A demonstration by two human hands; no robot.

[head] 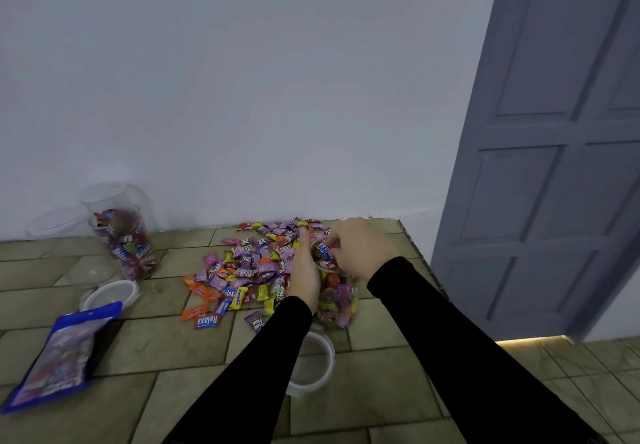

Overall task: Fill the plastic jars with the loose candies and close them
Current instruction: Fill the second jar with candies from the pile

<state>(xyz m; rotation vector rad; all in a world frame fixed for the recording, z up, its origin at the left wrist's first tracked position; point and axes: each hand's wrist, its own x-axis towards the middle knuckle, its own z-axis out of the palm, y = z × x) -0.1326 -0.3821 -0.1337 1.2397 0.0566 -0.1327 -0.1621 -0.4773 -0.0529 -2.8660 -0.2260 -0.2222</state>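
A heap of wrapped candies (pixel 252 263) lies on the tiled floor by the wall. A clear plastic jar (pixel 337 300), partly filled with candies, stands at the heap's right edge between my hands. My left hand (pixel 306 272) grips the jar's left side near the rim. Over the jar's mouth my right hand (pixel 360 248) pinches a blue and red candy (pixel 325 249). A white jar lid (pixel 313 362) lies just in front of the jar, partly hidden by my left sleeve. At the left, a second jar (pixel 130 246) stands open and full of candies.
Two empty clear jars (pixel 107 197) and a clear lid stand against the wall at the far left. Another white lid (pixel 109 294) and a blue candy bag (pixel 64 357) lie on the floor at the left. A grey door (pixel 554 149) stands at the right.
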